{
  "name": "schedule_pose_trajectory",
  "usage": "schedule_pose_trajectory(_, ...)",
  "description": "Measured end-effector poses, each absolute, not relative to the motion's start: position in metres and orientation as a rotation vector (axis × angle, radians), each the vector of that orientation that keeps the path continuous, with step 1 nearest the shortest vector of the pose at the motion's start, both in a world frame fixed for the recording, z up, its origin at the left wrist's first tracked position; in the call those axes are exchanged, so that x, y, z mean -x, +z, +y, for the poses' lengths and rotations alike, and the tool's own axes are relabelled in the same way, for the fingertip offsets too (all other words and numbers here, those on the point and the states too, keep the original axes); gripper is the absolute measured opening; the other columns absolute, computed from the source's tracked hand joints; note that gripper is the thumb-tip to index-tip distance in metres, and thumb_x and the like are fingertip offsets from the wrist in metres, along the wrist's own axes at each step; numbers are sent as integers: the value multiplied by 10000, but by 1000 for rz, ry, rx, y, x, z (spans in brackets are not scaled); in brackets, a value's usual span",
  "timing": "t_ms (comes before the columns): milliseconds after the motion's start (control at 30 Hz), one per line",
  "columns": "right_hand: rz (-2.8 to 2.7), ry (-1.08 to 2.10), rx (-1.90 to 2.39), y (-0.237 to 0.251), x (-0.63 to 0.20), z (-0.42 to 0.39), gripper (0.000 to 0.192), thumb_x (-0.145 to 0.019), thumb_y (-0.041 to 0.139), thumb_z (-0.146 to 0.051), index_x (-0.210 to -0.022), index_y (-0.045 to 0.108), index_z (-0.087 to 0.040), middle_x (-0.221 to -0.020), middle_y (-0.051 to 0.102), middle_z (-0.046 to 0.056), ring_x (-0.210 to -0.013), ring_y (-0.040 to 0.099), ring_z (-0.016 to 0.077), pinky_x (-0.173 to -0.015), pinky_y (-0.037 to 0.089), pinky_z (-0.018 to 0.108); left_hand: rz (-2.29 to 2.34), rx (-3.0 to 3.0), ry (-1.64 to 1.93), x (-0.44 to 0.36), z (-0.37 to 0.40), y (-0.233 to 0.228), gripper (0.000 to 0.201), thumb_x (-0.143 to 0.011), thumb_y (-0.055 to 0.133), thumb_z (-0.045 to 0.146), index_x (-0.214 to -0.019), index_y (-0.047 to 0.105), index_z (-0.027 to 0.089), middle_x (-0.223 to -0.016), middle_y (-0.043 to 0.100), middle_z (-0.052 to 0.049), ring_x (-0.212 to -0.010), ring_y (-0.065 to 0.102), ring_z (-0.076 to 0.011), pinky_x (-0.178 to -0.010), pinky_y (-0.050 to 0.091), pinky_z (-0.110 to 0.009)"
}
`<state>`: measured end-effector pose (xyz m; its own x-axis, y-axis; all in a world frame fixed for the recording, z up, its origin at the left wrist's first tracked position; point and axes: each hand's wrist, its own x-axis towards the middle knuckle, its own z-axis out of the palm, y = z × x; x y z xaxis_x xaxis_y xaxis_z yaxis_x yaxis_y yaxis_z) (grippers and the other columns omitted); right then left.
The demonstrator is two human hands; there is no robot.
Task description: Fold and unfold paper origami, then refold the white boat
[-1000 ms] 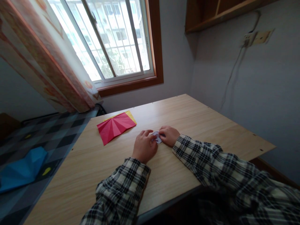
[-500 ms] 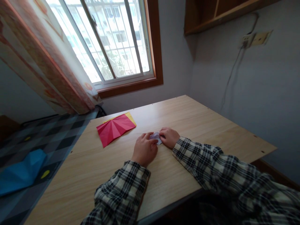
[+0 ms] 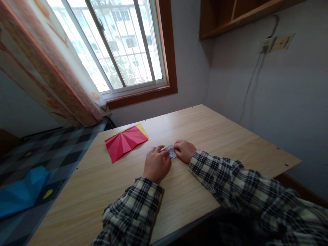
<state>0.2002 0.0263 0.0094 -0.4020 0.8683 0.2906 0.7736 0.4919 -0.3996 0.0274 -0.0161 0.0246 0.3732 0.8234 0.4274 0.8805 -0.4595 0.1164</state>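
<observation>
A small piece of folded pale-lavender paper [image 3: 172, 152] lies on the wooden tabletop between my hands. My left hand [image 3: 156, 164] is at its left edge, with thumb and fingers curved over and gripping that side. On the other side, my right hand [image 3: 185, 150] has its fingers closed on the paper's right edge. Part of the paper is hidden under the fingers. Further off to the left, a creased red sheet of paper [image 3: 125, 143] with fan-like folds lies over a yellow sheet [image 3: 142, 130].
The wooden table [image 3: 205, 130] has its far corner near the wall. On the left, a checked cloth surface [image 3: 64, 150] bears a creased blue paper [image 3: 28, 188]. A curtain [image 3: 61, 68] hangs by the window, and a shelf [image 3: 217, 20] and wired socket [image 3: 268, 45] are on the right.
My left fingers have shifted slightly left, so more of the lavender paper shows. My right hand stays at its edge. The camera view has moved a little.
</observation>
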Motion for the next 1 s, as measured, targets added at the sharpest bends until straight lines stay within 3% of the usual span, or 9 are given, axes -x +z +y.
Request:
schedule_pose_trajectory(200,-2285,274,1350,10,-200,26,200,-880,539,-177,-893,737,-157,-985,689,71,-950,593,166,-838,431,254,-1565,2519,-653,-27,-15,22,260,-818,552,202,-995,735,256,-1212,646,-61,-1085,575,-247,-973,467,-438)
schedule_pose_trajectory(533,-2276,252,1364,11,-200,24,200,-883,530,-171,-873,729,-152,-979,688,72,-943,593,169,-825,432,255,-1468,2524,-519,-30,-19,28,234,-796,572,180,-932,748,255,-1291,610,-77,-1146,534,-282,-993,420,-491)
schedule_pose_trajectory(1000,-2297,243,1350,9,-200,26,193,-880,534,-166,-882,727,-155,-978,683,72,-952,593,169,-845,434,257,-1412,2547,-503,-37,-23,26,252,-798,578,174,-1000,713,239,-1327,586,-83,-1148,519,-294,-1033,362,-523)
